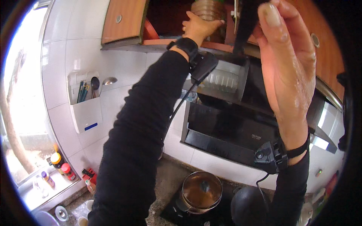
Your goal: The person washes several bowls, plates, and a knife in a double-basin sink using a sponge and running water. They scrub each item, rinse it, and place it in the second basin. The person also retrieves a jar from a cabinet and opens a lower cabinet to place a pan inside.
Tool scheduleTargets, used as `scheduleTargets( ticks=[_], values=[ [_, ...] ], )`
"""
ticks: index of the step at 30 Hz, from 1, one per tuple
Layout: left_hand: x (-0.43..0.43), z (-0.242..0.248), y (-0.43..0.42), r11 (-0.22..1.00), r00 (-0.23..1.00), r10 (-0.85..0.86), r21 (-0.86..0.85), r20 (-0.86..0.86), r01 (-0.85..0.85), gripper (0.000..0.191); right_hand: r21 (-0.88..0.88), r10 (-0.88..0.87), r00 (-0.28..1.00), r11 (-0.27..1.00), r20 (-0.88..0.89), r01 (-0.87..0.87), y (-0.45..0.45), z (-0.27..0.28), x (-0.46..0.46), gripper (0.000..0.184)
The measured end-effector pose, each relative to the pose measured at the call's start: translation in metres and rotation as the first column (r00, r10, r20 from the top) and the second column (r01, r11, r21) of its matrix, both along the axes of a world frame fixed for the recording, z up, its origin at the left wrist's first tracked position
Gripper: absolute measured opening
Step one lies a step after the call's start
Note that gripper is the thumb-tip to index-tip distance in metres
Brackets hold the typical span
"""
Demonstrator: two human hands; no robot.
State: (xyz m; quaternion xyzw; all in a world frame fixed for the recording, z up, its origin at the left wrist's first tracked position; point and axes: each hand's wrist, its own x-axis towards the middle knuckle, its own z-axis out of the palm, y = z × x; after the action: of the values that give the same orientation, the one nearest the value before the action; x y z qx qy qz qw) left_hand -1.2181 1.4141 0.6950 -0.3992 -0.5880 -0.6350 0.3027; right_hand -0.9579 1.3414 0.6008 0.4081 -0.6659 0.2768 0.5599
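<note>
My left hand (200, 26) reaches up into an open wall cabinet (167, 21). Its fingers are spread against the near side of a ribbed, see-through jar (208, 9); whether they grip it is hidden. The jar's lower part stands behind the hand, just inside the cabinet's edge. Raised at the upper right, close to the camera, is my right hand (288, 56). Its thumb points up and its fingers are bent, partly hidden behind the thumb, beside a dark upright edge (245, 25). No held thing shows in it. Black wrist-strapped devices with cables sit on both wrists.
A black range hood (226, 127) hangs below the cabinets. Underneath, a glass-lidded pot (202, 189) sits on the black cooktop, beside a dark wok (249, 206). A utensil holder (86, 115) is fixed to the tiled wall. Several bottles, one with a red cap (66, 168), line the windowsill.
</note>
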Motion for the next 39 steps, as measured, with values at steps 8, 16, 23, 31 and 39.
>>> scheduleTargets(
  ticks=[8,16,23,31,39],
  values=[
    [-0.004,-0.013,-0.042,0.968,0.936,-0.237,0.013,-0.26,0.249,0.097,0.048,-0.134,0.991,0.99,0.003,0.134,-0.01,0.0,-0.016,0.025],
    [-0.017,-0.057,-0.266,0.015,0.131,-0.803,0.199,-0.582,0.98,0.05,0.059,-0.417,0.907,0.905,-0.057,0.42,-0.049,-0.003,-0.087,0.02],
    [-0.049,-0.09,-0.288,0.941,0.906,0.107,0.337,-0.408,0.041,0.034,0.047,-0.862,0.423,0.427,-0.279,0.903,-0.048,-0.001,-0.192,0.017],
    [-0.107,-0.131,-0.196,0.96,0.84,0.252,0.232,-0.481,-0.155,0.048,0.136,-0.936,0.279,0.254,-0.213,0.958,-0.027,0.005,-0.211,0.015],
    [-0.122,-0.144,-0.157,0.924,0.76,0.382,0.19,-0.526,-0.333,0.064,0.12,-0.957,0.104,0.074,-0.27,0.99,-0.015,0.005,-0.228,0.017]
  ],
)
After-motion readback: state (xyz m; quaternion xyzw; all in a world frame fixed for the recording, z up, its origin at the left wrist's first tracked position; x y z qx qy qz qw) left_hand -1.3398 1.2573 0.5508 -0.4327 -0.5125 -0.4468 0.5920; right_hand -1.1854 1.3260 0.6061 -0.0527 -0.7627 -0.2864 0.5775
